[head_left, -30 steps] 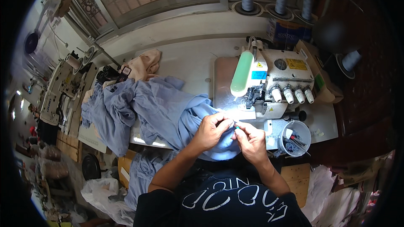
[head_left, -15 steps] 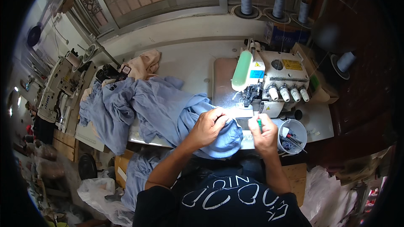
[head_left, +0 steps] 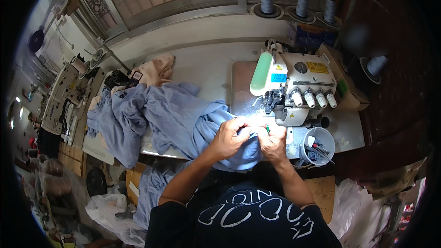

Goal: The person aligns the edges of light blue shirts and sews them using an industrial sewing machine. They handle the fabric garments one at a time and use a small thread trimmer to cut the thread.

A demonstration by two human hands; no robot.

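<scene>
Light-blue cloth [head_left: 172,117] lies bunched over the worktable, its near end gathered under my hands. My left hand [head_left: 229,138] is closed, pinching the cloth's edge between thumb and fingers. Right beside it, my right hand [head_left: 273,143] is closed around a small green-handled tool [head_left: 268,129], its fingertips meeting the left ones at the cloth edge. The tool's tip is hidden by glare and fingers. Just beyond both hands stands a white overlock sewing machine [head_left: 308,77], its lamp lighting the needle area.
A white bucket [head_left: 324,136] holding scraps and tools stands right of my right hand. Thread cones [head_left: 302,4] line the back. Beige cloth [head_left: 157,68] lies behind the blue heap; another sewing machine [head_left: 59,96] is at far left. Plastic bags [head_left: 112,213] lie below the table.
My right hand has moved left with the green-handled tool, from beside the machine's front to the cloth edge at my left hand. The left hand keeps its pinch.
</scene>
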